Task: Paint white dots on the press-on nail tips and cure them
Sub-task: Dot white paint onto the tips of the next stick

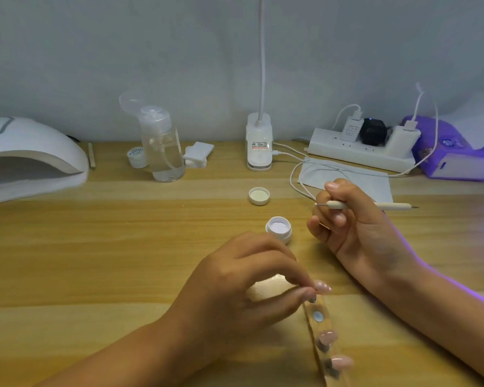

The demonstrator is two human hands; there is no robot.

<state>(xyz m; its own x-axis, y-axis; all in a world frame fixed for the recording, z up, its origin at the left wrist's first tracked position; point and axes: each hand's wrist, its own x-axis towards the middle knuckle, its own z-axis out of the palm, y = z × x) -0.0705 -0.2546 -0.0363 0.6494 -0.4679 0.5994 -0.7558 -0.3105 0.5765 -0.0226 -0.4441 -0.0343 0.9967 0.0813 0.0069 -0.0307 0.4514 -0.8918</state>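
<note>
Timber first: a pale wood-grain table (95,247) carries everything. The domed white curing lamp (31,155) sits at its far left with its mouth open, well apart from the work.

The left hand (235,289) curls low near the front. Its thumb and forefinger pinch the far end of a clear holder strip (322,307), right at the topmost tip. The right hand (355,222) hovers farther back and to the right, fingers folded round a slim cream dotting tool (347,205) held roughly level, with its metal point aimed left.

The strip's long axis runs from the left fingertips toward the near edge, leaning slightly right. The glossy pink, almond-shaped nail tips (328,337) therefore lie in a row nearer than the tool's point — below the right hand's reach.

A small round jar (278,229) of white gel stands open between the hands, just left of that point. Its lid (259,196) lies upturned beyond.

I'd judge that a dip into the jar comes next, then a swing down to the tips.
</note>
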